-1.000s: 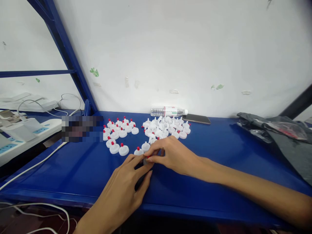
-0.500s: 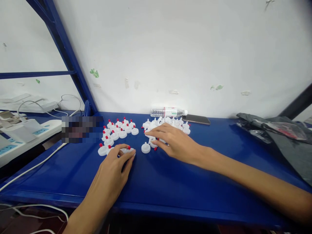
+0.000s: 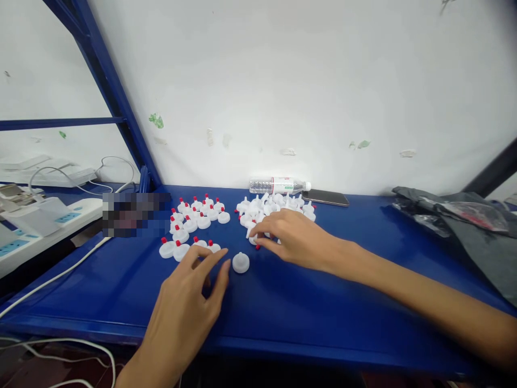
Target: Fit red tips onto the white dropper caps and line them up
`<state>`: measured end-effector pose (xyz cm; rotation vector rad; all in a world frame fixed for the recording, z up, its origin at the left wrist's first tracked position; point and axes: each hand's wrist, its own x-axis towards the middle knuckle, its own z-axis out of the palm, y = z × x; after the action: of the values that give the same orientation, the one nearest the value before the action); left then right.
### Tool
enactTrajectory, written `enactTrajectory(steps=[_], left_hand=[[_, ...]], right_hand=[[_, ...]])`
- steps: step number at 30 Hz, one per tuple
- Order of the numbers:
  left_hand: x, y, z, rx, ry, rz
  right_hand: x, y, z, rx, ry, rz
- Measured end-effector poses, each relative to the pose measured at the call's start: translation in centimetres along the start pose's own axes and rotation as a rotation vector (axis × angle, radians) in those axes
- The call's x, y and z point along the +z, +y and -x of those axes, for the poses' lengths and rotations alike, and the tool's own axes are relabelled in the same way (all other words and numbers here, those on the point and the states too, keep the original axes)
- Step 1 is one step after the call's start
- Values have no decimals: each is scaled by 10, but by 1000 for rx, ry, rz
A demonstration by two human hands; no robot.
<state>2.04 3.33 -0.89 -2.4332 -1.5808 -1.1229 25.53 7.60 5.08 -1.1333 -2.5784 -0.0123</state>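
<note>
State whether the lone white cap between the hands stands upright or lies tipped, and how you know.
Upright: the white cap sits with its wide base on the blue table, its narrow end pointing up.

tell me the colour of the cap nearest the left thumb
The cap is white, clearest in the head view.

left hand [image 3: 186, 302]: parted from the right hand [image 3: 288, 237], fingertips now just beside an untipped spout cap [image 3: 240, 264] | right hand: back at the spout-cap pile [image 3: 272, 203] | untipped spout cap: farther out from pile | front red-tipped spout caps [image 3: 166, 249]: shifted left
</note>
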Motion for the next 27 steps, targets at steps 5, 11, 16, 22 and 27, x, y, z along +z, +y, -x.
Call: enactTrajectory(steps=[5, 11, 16, 22, 27], left_hand=[[8, 8, -2, -32, -242, -66], [6, 7, -3, -83, -309, 26], [4, 7, -4, -101, -325, 71], [1, 9, -5, -105, -357, 106], [1, 8, -6, -106, -340, 111]], right_hand=[[10, 6, -2, -63, -141, 164], [8, 1, 1, 10, -90, -137], [-2, -13, -1, 92, 11, -619], [7, -23, 2, 72, 61, -710], [15, -21, 4, 91, 41, -638]])
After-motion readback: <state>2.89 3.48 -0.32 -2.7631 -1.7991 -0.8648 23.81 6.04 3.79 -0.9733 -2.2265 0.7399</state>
